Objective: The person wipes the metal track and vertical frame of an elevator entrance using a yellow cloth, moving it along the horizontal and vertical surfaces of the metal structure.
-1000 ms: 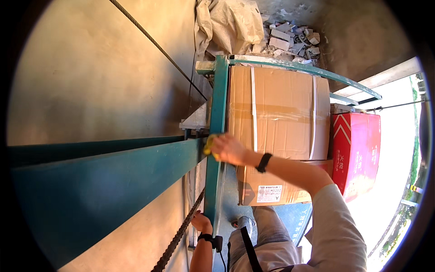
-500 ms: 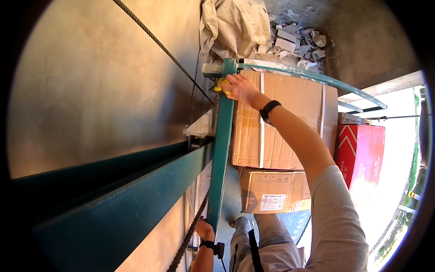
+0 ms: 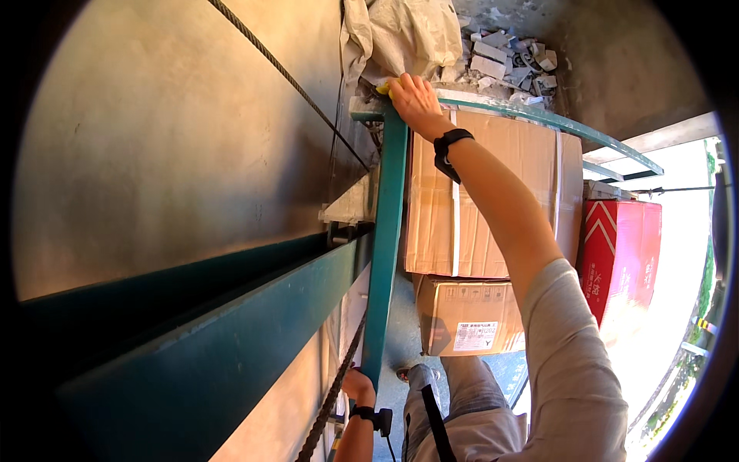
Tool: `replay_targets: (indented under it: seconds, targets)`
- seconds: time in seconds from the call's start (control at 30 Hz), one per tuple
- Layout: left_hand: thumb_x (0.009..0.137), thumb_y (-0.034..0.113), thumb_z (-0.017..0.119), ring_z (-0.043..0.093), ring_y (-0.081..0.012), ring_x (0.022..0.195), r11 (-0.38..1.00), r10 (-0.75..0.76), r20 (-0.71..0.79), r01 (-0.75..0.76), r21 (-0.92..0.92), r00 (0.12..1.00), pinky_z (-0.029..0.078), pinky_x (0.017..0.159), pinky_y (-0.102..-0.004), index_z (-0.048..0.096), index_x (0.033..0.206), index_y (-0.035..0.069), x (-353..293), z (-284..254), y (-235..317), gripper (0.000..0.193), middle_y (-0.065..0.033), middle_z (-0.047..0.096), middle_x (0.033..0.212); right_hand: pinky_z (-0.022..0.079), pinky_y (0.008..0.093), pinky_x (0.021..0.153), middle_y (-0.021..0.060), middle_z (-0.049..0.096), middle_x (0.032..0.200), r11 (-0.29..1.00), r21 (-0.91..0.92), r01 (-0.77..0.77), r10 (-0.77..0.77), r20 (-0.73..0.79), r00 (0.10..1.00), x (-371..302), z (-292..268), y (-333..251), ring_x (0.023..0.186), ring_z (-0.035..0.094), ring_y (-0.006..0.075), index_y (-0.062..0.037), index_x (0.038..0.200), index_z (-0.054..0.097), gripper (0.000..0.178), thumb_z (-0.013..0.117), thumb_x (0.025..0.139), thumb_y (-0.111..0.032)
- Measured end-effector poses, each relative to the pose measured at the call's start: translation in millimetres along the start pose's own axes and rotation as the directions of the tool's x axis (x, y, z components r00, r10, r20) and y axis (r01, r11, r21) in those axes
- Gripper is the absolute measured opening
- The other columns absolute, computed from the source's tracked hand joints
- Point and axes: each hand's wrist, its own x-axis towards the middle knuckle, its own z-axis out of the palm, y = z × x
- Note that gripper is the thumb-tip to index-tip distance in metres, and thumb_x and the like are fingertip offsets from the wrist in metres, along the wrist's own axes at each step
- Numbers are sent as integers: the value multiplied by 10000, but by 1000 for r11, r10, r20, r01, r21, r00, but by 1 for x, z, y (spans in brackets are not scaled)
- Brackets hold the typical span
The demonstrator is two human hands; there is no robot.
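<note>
My right hand (image 3: 416,102) is closed over a crumpled yellow cloth (image 3: 383,89). It presses at the top of a green steel upright (image 3: 391,169), where a curved green rail (image 3: 531,115) meets it. Low down beside the same upright is my left hand (image 3: 356,383), close to a dark twisted wire rope (image 3: 332,400). Its fingers are mostly hidden by the rope and the steel, so its grip cannot be made out. Just right of the upright stands a large strapped cardboard box (image 3: 500,200), stacked on a smaller cardboard box (image 3: 454,308).
A wide green beam (image 3: 231,316) crosses the left side below a bare wall (image 3: 177,154). Another wire rope (image 3: 285,73) slants down to the upright. Beyond the rail lie a beige sheet (image 3: 416,35) and rubble (image 3: 500,58). A red box (image 3: 620,254) stands at the right.
My right hand has moved up and slightly right with the yellow cloth, from the upright's side to its top end. The view has shifted slightly; my left hand stays low by the upright.
</note>
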Motion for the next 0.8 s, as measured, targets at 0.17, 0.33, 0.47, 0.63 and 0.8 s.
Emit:
replay_targets:
  seconds: [0.17, 0.33, 0.47, 0.63, 0.8]
  targets:
    - [809, 262, 417, 654, -371, 831, 990, 135, 26, -136, 39, 990, 494, 765, -470, 765, 770, 85, 4, 1, -11, 391, -164, 713, 821, 458, 394, 856, 117, 574, 1024, 992, 100, -83, 69, 134, 989, 6, -11, -5, 977, 572, 296, -69, 934, 651, 202, 666, 801, -220]
    - [822, 250, 405, 645, -388, 832, 977, 212, 6, -211, -41, 977, 487, 772, -472, 754, 795, 44, 8, 4, -14, 406, -199, 705, 845, 489, 427, 912, 131, 581, 1108, 946, 279, -165, 91, 259, 962, -13, -29, -15, 1116, 557, 314, -54, 1000, 621, 243, 654, 790, -171]
    - [878, 127, 515, 677, -323, 801, 943, 327, 27, -328, 59, 945, 526, 711, -439, 750, 891, 108, 16, 11, -24, 237, -153, 712, 882, 495, 419, 913, 119, 572, 1110, 919, 352, -176, 79, 273, 959, -48, -47, -40, 1091, 561, 314, -52, 1004, 600, 218, 611, 798, -121]
    - [856, 233, 387, 630, -387, 860, 965, 189, 83, -170, -197, 978, 475, 802, -450, 714, 813, -20, -13, -21, 13, 416, -241, 675, 940, 505, 429, 887, 158, 534, 1076, 839, 508, -194, 14, 338, 941, -109, -96, -85, 1044, 563, 336, -19, 1019, 571, 224, 585, 816, -115]
    - [916, 276, 380, 636, -409, 905, 951, 69, 106, -34, -309, 992, 479, 821, -495, 709, 900, -10, -16, -30, 19, 435, -228, 690, 959, 458, 368, 918, 159, 551, 1016, 790, 612, -21, -197, 286, 938, -194, -165, -160, 1006, 511, 316, 2, 920, 602, 164, 571, 812, -116]
